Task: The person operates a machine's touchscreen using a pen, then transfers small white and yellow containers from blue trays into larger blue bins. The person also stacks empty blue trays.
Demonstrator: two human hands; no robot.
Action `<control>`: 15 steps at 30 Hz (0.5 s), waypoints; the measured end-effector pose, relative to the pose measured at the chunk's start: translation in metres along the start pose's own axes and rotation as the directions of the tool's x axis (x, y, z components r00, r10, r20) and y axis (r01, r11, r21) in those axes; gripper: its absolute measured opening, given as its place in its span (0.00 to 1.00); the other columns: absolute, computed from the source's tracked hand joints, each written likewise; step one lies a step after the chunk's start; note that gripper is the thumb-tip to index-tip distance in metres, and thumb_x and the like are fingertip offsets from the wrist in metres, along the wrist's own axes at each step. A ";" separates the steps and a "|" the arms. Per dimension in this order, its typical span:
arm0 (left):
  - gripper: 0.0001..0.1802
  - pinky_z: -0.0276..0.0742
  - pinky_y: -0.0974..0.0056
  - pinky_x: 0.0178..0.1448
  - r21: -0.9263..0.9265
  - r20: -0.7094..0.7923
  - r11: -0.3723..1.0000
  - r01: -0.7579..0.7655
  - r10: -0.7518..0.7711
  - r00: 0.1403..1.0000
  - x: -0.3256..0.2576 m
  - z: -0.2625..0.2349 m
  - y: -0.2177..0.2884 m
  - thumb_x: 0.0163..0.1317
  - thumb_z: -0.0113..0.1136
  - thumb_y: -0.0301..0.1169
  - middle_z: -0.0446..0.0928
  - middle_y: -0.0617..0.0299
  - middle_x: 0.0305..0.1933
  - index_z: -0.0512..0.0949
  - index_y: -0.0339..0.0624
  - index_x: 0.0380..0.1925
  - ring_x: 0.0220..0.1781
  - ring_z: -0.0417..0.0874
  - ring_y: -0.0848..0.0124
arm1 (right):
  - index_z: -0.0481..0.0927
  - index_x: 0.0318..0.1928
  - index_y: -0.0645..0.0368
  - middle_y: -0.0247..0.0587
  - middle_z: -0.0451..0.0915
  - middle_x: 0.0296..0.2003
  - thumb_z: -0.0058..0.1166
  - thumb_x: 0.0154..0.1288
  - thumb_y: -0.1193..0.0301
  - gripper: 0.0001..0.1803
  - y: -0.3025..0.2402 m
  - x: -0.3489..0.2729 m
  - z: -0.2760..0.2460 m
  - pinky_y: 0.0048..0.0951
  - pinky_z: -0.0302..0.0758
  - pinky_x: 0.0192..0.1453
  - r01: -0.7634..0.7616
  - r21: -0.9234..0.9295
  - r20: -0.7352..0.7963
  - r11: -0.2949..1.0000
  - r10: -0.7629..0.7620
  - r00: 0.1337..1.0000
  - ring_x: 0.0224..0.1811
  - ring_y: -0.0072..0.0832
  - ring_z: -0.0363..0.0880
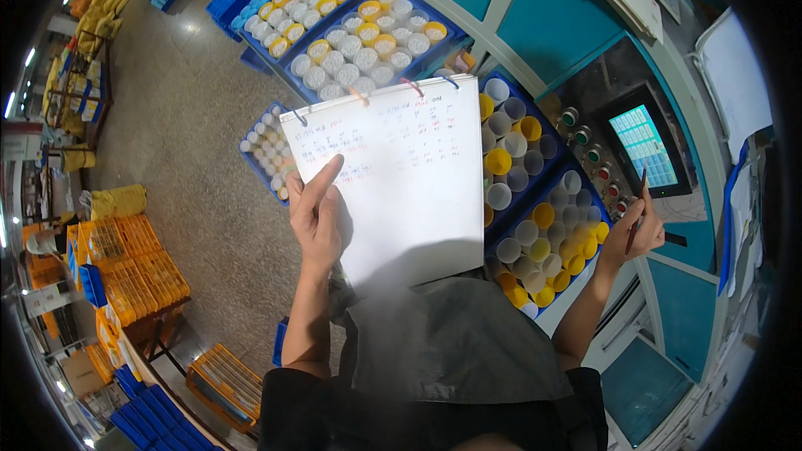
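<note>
A white ring-bound notebook (401,209) with handwritten notes in blue and red lies open in front of me. My left hand (317,213) grips its left edge, with the index finger stretched over the page and the other fingers partly hidden. Over at the right, my right hand (637,230) is closed on a slim dark red pen (634,232). The pen's tip points up at a lit touchscreen (644,146) in the machine's control panel. Whether the tip touches the screen I cannot tell.
Blue crates (535,179) of white and yellow cups stand beyond and right of the notebook. Push buttons (593,154) line the screen's left side. Orange crates (134,267) are stacked at the left by the speckled floor (209,150). A clipboard (727,75) hangs at the far right.
</note>
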State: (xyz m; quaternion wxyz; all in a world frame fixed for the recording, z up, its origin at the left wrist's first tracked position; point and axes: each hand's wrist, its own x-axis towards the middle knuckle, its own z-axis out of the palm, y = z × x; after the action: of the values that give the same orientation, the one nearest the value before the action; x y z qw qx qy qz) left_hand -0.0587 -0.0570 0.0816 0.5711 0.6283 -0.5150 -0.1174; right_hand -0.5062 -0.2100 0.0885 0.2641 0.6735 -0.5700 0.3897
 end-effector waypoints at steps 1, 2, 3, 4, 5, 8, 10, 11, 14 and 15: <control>0.19 0.63 0.60 0.63 -0.001 0.000 1.000 0.001 -0.001 1.000 0.000 0.000 0.000 0.69 0.56 0.24 0.74 0.56 0.51 0.83 0.35 0.58 0.54 0.69 0.65 | 0.89 0.50 0.60 0.33 0.87 0.29 0.55 0.75 0.71 0.12 0.000 0.000 0.000 0.34 0.60 0.54 0.005 0.029 0.000 1.000 -0.005 1.000 0.34 0.23 0.77; 0.19 0.63 0.60 0.63 0.002 -0.003 1.000 -0.007 0.007 1.000 0.000 0.000 -0.001 0.70 0.55 0.25 0.74 0.56 0.51 0.83 0.35 0.58 0.54 0.69 0.64 | 0.89 0.50 0.60 0.33 0.87 0.29 0.55 0.75 0.71 0.12 0.000 0.000 0.000 0.34 0.60 0.54 -0.007 0.001 0.006 1.000 0.007 1.000 0.33 0.23 0.76; 0.19 0.63 0.60 0.63 0.004 -0.003 1.000 -0.010 0.010 1.000 -0.001 0.001 -0.001 0.70 0.55 0.25 0.74 0.56 0.51 0.83 0.35 0.58 0.54 0.69 0.64 | 0.89 0.50 0.60 0.33 0.87 0.28 0.55 0.75 0.71 0.13 0.000 0.001 0.001 0.34 0.60 0.54 -0.011 -0.002 0.010 1.000 0.011 1.000 0.33 0.23 0.76; 0.19 0.63 0.60 0.64 0.008 -0.005 1.000 -0.007 0.007 1.000 -0.001 0.001 -0.002 0.70 0.55 0.25 0.74 0.56 0.52 0.83 0.35 0.58 0.55 0.69 0.64 | 0.89 0.50 0.61 0.33 0.87 0.28 0.55 0.75 0.71 0.13 0.000 0.001 0.001 0.34 0.60 0.54 -0.019 0.018 0.022 1.000 0.018 1.000 0.33 0.23 0.76; 0.19 0.63 0.60 0.64 0.003 -0.005 1.000 -0.008 0.008 1.000 -0.001 0.001 -0.002 0.71 0.55 0.25 0.74 0.55 0.52 0.83 0.35 0.58 0.55 0.69 0.64 | 0.89 0.50 0.61 0.33 0.87 0.28 0.55 0.75 0.71 0.13 0.000 0.001 0.002 0.34 0.60 0.54 -0.014 -0.002 0.017 1.000 0.014 1.000 0.32 0.23 0.76; 0.18 0.63 0.60 0.66 -0.005 -0.003 1.000 0.005 -0.005 1.000 0.000 0.001 -0.001 0.71 0.55 0.25 0.74 0.54 0.54 0.83 0.35 0.58 0.57 0.70 0.63 | 0.89 0.49 0.61 0.33 0.87 0.28 0.55 0.75 0.71 0.13 0.002 0.001 0.003 0.35 0.60 0.54 -0.014 0.003 0.020 1.000 0.014 1.000 0.32 0.23 0.76; 0.18 0.63 0.59 0.67 -0.006 0.003 1.000 0.012 -0.012 1.000 0.001 0.001 0.000 0.72 0.55 0.26 0.74 0.54 0.55 0.83 0.35 0.58 0.58 0.70 0.63 | 0.89 0.49 0.61 0.33 0.87 0.27 0.54 0.75 0.70 0.13 0.002 0.001 0.004 0.35 0.60 0.53 -0.003 0.032 0.016 0.999 0.002 1.000 0.32 0.23 0.76; 0.18 0.63 0.58 0.67 -0.006 0.003 1.000 0.018 -0.018 1.000 0.001 0.001 0.001 0.72 0.55 0.26 0.74 0.54 0.56 0.83 0.35 0.58 0.59 0.70 0.63 | 0.89 0.49 0.61 0.33 0.87 0.28 0.54 0.75 0.70 0.12 0.003 0.001 0.004 0.35 0.60 0.54 -0.006 0.013 0.014 1.000 0.006 1.000 0.33 0.23 0.77; 0.18 0.63 0.58 0.67 -0.026 -0.003 0.999 0.029 -0.029 1.000 0.001 0.004 0.002 0.72 0.55 0.26 0.74 0.53 0.56 0.83 0.35 0.59 0.59 0.70 0.63 | 0.89 0.48 0.61 0.33 0.87 0.29 0.55 0.74 0.71 0.12 0.004 0.001 0.004 0.35 0.60 0.54 0.010 0.026 0.003 1.000 -0.010 1.000 0.34 0.24 0.78; 0.18 0.63 0.58 0.68 -0.044 -0.009 0.999 0.030 -0.031 0.999 0.001 0.005 0.001 0.72 0.55 0.26 0.74 0.53 0.56 0.83 0.35 0.59 0.60 0.70 0.63 | 0.89 0.48 0.61 0.33 0.88 0.29 0.56 0.74 0.72 0.11 0.004 0.000 0.004 0.35 0.60 0.54 0.016 0.026 -0.003 1.000 -0.016 1.000 0.34 0.24 0.78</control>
State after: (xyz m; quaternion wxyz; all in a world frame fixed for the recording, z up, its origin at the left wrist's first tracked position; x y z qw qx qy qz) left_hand -0.0623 -0.0601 0.0813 0.5855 0.6240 -0.4998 -0.1344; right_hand -0.5094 -0.2141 0.0860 0.2592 0.6809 -0.5591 0.3957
